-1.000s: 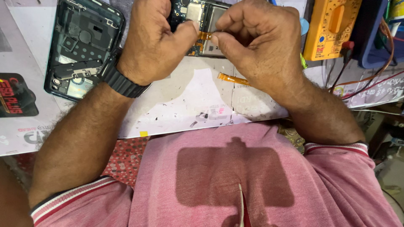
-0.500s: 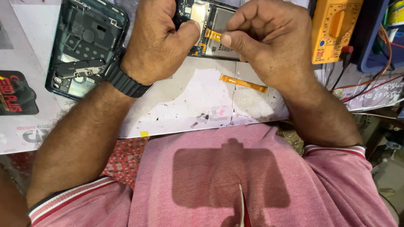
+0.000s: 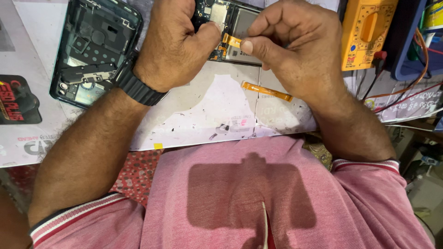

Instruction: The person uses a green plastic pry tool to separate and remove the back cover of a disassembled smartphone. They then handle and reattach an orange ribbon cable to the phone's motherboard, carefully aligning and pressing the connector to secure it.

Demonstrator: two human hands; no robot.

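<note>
My left hand [image 3: 173, 46], with a black wristwatch, grips an opened phone body [image 3: 233, 27] at the top middle, its circuit board and battery exposed. My right hand [image 3: 295, 46] pinches an orange flex cable [image 3: 230, 40] between thumb and forefinger, right against the phone. The two hands meet over the phone and hide most of it. A second orange flex strip [image 3: 267, 91] lies loose on the white work mat [image 3: 207, 110] below my right hand.
A dark phone back frame [image 3: 92, 50] lies at the upper left. A yellow multimeter [image 3: 367, 34] with red and orange leads stands at the upper right. A black packet [image 3: 16, 101] rests at the left edge. My pink shirt fills the bottom.
Both hands have stayed on the phone. My right fingers have pulled the orange cable end slightly away from the board, showing more of it between the hands.
</note>
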